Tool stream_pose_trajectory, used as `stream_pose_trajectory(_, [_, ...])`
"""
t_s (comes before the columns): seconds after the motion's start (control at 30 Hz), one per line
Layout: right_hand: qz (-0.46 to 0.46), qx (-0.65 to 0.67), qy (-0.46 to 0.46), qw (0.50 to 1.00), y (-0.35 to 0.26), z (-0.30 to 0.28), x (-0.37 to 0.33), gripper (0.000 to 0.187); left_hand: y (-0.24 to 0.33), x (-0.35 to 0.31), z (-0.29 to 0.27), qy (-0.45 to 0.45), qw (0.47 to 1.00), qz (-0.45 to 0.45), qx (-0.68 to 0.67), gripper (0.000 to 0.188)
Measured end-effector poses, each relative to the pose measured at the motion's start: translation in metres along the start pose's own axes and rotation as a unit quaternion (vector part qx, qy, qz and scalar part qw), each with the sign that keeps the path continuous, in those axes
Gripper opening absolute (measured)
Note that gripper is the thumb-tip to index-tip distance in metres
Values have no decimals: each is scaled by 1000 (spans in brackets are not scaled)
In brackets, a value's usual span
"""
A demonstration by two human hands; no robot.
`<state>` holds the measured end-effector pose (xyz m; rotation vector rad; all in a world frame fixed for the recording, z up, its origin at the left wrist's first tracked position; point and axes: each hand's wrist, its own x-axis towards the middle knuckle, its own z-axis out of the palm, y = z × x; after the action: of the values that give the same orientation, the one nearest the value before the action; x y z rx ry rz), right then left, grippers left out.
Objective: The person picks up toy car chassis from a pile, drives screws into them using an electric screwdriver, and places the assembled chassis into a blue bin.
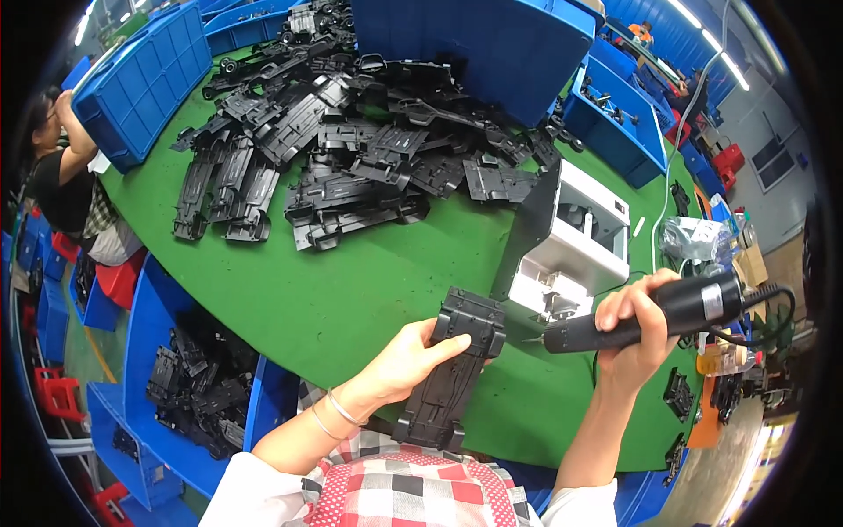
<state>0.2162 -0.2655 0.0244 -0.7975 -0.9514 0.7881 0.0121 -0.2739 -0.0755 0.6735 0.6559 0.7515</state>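
My left hand (pixel 406 360) is closed on a black plastic toy-car chassis (pixel 450 384), its thumb lying across the upper part. The chassis is tilted upright over the near edge of the green table, close to my apron. In my right hand (pixel 645 327) is a black electric screwdriver (pixel 676 309), fingers wrapped round its body. Its thin bit points left, toward the chassis but apart from it. Just beyond the bit stands a white and grey screw feeder machine (pixel 575 230) with a metal outlet at its front.
A large heap of black chassis parts (pixel 351 145) covers the far table. Blue bins (pixel 474 53) stand behind it. At lower left, another blue bin (pixel 145 351) holds more black parts. A clear plastic bag (pixel 694 237) lies at right. A co-worker (pixel 66 176) is at far left.
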Motion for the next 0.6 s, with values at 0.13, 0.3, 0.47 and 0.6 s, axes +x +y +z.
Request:
stream_pose_trajectory(0.13, [-1, 93, -47, 995, -3, 13, -16, 26, -3, 1, -1, -11, 1000, -8, -2, 30])
stream_pose_trajectory(0.3, [4, 83, -77, 994, 7, 21, -23, 28, -3, 3, 3, -12, 1000, -18, -4, 30])
stream_pose_trajectory(0.47, [-9, 42, -108, 993, 11, 21, -34, 30, -7, 3, 5, -13, 1000, -14, 15, 29])
stream_pose_trajectory(0.6, [-20, 21, -135, 990, 12, 16, -40, 35, -14, 3, 6, -17, 999, -12, 47, 28])
